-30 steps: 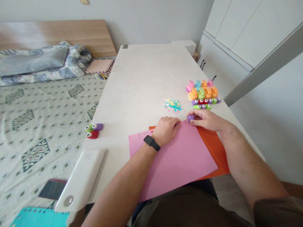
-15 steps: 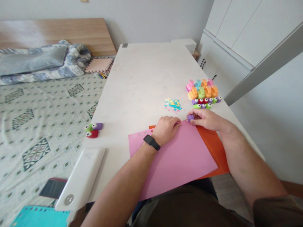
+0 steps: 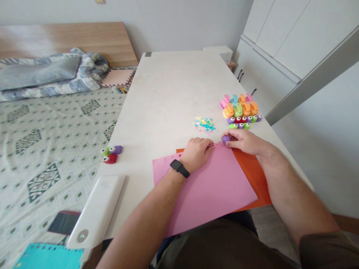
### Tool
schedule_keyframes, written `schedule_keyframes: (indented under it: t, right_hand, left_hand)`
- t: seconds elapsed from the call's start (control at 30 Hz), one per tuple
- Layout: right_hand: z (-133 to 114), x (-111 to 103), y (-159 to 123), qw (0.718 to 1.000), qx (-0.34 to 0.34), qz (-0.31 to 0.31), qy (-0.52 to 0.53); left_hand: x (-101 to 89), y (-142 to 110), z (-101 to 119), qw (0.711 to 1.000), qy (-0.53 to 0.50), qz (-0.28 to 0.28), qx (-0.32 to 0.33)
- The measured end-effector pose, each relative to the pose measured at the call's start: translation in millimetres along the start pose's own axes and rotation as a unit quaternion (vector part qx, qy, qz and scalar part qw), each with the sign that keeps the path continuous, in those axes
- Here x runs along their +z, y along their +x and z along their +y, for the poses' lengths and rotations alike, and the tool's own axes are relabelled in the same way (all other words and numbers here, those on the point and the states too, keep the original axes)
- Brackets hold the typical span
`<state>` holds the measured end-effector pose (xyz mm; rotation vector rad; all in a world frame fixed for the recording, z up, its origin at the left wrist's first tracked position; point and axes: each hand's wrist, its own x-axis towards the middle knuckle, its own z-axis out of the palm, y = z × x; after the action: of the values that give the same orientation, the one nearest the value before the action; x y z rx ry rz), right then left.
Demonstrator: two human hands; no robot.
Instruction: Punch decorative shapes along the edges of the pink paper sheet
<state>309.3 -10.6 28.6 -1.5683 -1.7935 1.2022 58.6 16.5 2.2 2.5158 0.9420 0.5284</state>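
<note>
Right hand [image 3: 244, 141] fingers pinch purple paper punch [image 3: 225, 139] at far edge of pink paper sheet [image 3: 207, 186]; left hand [image 3: 197, 153] fingers curled, pressing sheet beside punch.

You get soft, even daylight on the white table [image 3: 168, 86], faint shadows, and wide-angle bending at the edges.

On the counter [image 3: 168, 86] two paper sheets lie stacked at the near edge, the top sheet [image 3: 207, 186] over the lower sheet [image 3: 252, 175]. Behind them sits a confetti pile [image 3: 205, 124]; right of that, a cluster of paper punches [image 3: 241, 110]. Three more punches [image 3: 111, 154] lie far left, beside the bed [image 3: 42, 130].
</note>
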Motion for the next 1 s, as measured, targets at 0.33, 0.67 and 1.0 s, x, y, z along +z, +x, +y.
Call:
schedule_keyframes:
  t: [0.33, 0.67, 1.0]
  right_hand:
    - [5, 0, 2, 1.0, 0.002, -0.007, -0.002]
    - [0, 0, 2, 1.0, -0.018, -0.012, -0.017]
    - [-5, 2, 1, 0.997, -0.036, -0.003, -0.07]
  left_hand:
    - [0.2, 0, 4, 1.0, -0.01, 0.019, -0.012]
    - [-5.2, 21, 17, 0.999, -0.021, 0.0, -0.044]
    - [1.8, 46, 20, 0.995, -0.08, -0.053, -0.023]
